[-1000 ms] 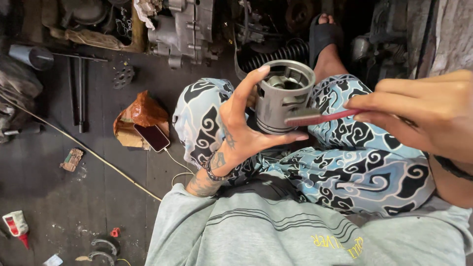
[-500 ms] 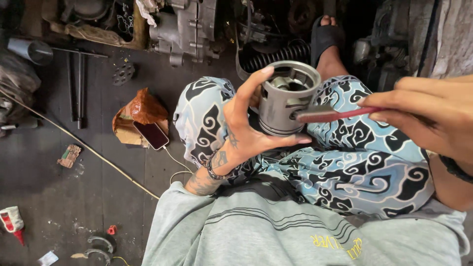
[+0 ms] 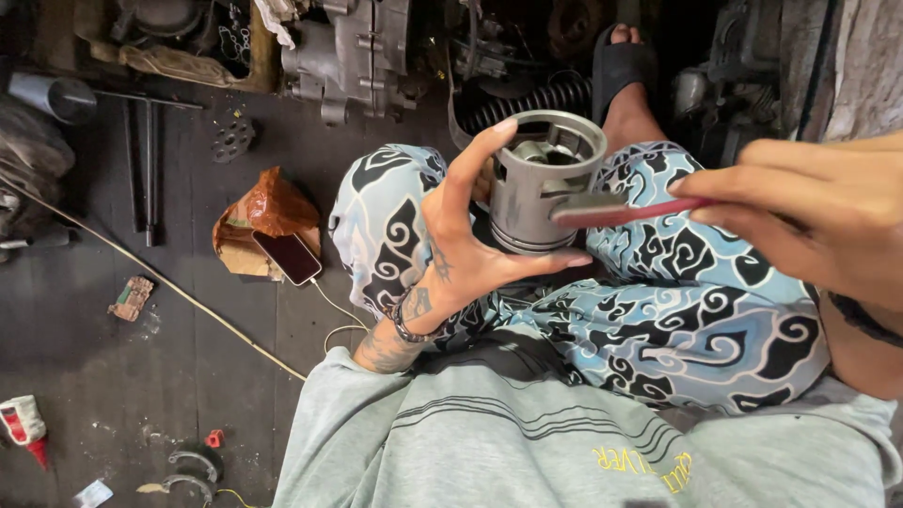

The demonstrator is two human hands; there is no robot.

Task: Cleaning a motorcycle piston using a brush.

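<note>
1. Above the lap, the left hand [image 3: 470, 249] cradles a grey metal piston [image 3: 538, 193], open end up, fingers curled around its wall
2. The right hand [image 3: 809, 226] pinches a red flat tool [image 3: 625, 213]; its tip touches the piston's side

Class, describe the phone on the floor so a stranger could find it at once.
Start at the dark floor left of the patterned knee. Beside the crumpled orange bag lies a flat phone with a white cable; it alone is smooth, dark and rectangular.
</note>
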